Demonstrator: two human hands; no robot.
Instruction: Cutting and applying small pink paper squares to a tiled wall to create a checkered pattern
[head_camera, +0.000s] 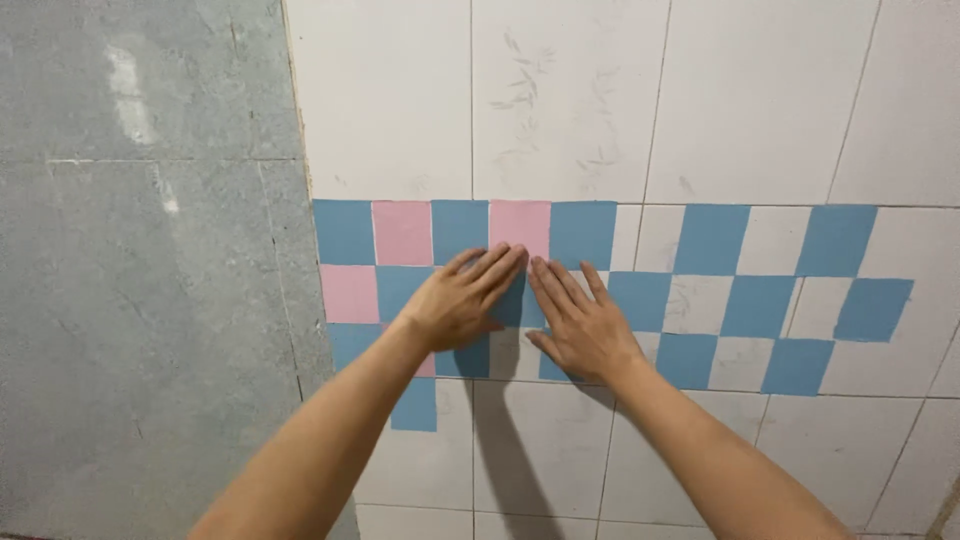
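Two flat hands press a blue square onto a checkered wall.

The left hand (462, 300) and right hand (580, 322) lie open, palms down, fingers straight and close together, fingertips almost meeting; neither grips anything. Between and under them sits a blue square (520, 300), in the second row just below a pink square (519, 228). Three pink squares show fully: two in the top row and one (349, 293) at the left of the second row; a sliver of a fourth peeps beside the left wrist. About fifteen blue squares are in view, some hidden by the hands. They cover white tiles (570, 100); a grey wall (140, 300) stands left.
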